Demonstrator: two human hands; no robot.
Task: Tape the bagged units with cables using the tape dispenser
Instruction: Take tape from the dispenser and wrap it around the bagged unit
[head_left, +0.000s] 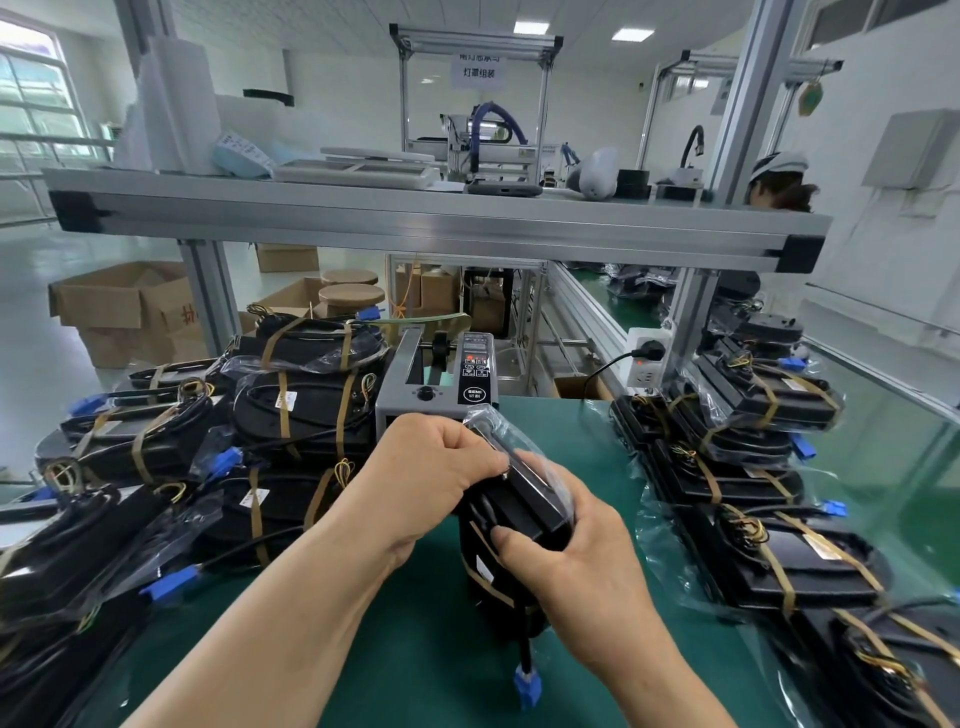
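I have both hands clamped on one bagged unit (519, 512), a black piece in clear plastic wrap that stands on edge on the green table (405, 649) right in front of me. My left hand (441, 467) grips its upper left end, fingers curled over the top where the plastic bunches up. My right hand (571, 540) holds the near right side, thumb pressed against the black face and fingers wrapped behind. A brown tape band crosses the unit just below my right thumb. From under my right hand a black cable hangs down to a blue connector (527, 686) lying on the table.

Just beyond my left hand, almost touching the knuckles, sits the grey tape dispenser (436, 384), its control panel facing me. To the left of my left hand lies a heap of taped units (291, 410), bound with brown strips, blue plugs sticking out. To the right of my right hand a second stack of bagged units (737, 452) is piled along the table edge.
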